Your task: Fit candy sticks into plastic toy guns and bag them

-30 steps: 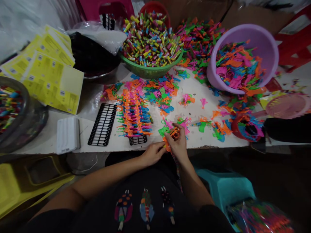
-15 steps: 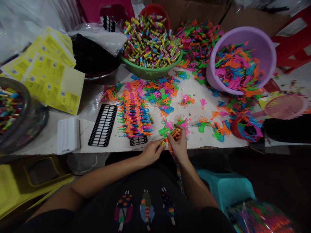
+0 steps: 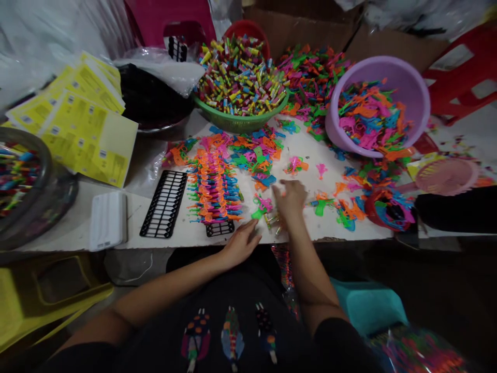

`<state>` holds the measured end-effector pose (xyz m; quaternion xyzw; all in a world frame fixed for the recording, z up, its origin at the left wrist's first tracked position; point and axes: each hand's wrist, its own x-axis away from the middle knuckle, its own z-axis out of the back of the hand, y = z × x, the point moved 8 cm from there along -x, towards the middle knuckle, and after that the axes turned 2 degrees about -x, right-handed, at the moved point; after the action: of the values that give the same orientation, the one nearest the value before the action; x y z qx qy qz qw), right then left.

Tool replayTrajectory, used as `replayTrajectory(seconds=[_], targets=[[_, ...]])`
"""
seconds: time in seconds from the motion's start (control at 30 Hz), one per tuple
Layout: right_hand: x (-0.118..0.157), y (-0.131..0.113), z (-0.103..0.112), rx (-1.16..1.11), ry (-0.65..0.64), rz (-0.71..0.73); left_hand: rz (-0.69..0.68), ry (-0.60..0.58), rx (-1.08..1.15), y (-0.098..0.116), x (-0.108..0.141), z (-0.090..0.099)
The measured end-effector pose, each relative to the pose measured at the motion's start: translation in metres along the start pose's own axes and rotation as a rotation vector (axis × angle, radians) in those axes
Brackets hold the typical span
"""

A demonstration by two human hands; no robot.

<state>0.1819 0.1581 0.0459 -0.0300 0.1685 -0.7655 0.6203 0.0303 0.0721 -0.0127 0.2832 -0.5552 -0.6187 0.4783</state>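
Rack (image 3: 165, 203) on table (image 3: 134, 220), box (image 3: 107, 220) at left, stacked pieces (image 3: 214, 191) at right, sheets (image 3: 91, 140) behind the box, basket (image 3: 240, 123) of tubes (image 3: 240, 77) behind the stacked pieces, bucket (image 3: 412, 85) of loose pieces (image 3: 373, 119) right of the basket, left hand (image 3: 241, 245) at table's front edge, right hand (image 3: 290, 201) farther right

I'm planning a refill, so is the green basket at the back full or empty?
Full. The green basket is loaded with small colorful pieces that heap well above its rim.

Basins (image 3: 243, 123) of bright plastic parts (image 3: 373, 116) suggest a workshop.
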Motion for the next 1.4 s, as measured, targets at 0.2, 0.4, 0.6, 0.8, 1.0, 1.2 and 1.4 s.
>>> replayTrajectory(seconds=[0.2,0.4,0.6,0.8,1.0,1.2,1.4], targets=[[0.011,-0.083,-0.066,0.08,-0.357,0.278,-0.11,0.021,-0.087,0.009,0.002,0.004],[0.032,-0.058,-0.028,0.213,-0.518,0.38,-0.064,0.113,-0.106,0.004,0.005,0.018],[0.043,-0.047,-0.01,-0.323,-0.795,0.448,0.011,-0.023,-0.034,-0.003,-0.006,-0.003],[-0.05,-0.012,-0.044,-0.043,-0.368,0.233,0.06,-0.081,0.082,0.001,-0.002,0.0],[-0.066,0.006,-0.075,0.035,-0.536,0.157,0.08,-0.1,0.347,-0.002,0.002,0.003],[-0.015,0.002,-0.013,-0.554,-0.335,0.062,0.118,-0.105,0.551,-0.005,0.0,-0.002],[0.072,-0.013,-0.009,-0.981,-0.416,-0.134,0.126,-0.105,0.672,-0.001,0.001,-0.007]])
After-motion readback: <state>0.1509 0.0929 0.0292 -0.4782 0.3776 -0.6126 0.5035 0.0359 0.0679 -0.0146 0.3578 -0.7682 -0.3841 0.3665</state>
